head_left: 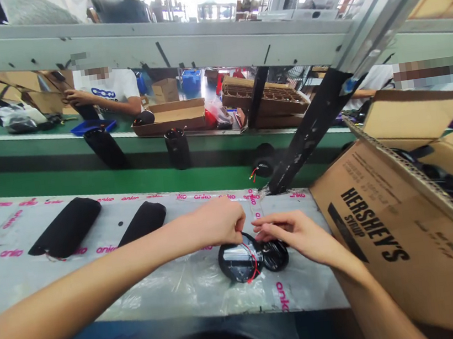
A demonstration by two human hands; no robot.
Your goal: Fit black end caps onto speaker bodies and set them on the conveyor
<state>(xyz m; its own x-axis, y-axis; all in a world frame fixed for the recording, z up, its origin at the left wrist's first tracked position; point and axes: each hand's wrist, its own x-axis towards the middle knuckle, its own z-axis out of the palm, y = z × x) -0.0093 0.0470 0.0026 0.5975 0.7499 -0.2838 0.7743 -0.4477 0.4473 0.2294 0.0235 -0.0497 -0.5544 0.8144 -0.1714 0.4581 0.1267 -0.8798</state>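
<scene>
A round black part (232, 269) with a silvery piece and red wires on it lies on the plastic-covered bench in front of me. Against its right side is a smaller black round part (276, 256). My left hand (221, 221) is closed, fingers down, at the back rim of the larger part; what it grips, if anything, is hidden. Over the smaller part's back edge reaches my right hand (297, 232), fingers stretched out and thumb a little apart; I cannot tell whether the fingertips touch it. Two black fabric-covered cylinders, one nearer the left (67, 228) and one behind my forearm (144, 222), lie on the bench.
A large open cardboard box (410, 234) holding black parts stands at the right. Beyond the bench runs a green belt (147, 174) with black cylinders (177, 149) and a black part with wires (264, 161). A slanted post (309, 131) rises behind my hands. Co-workers sit opposite.
</scene>
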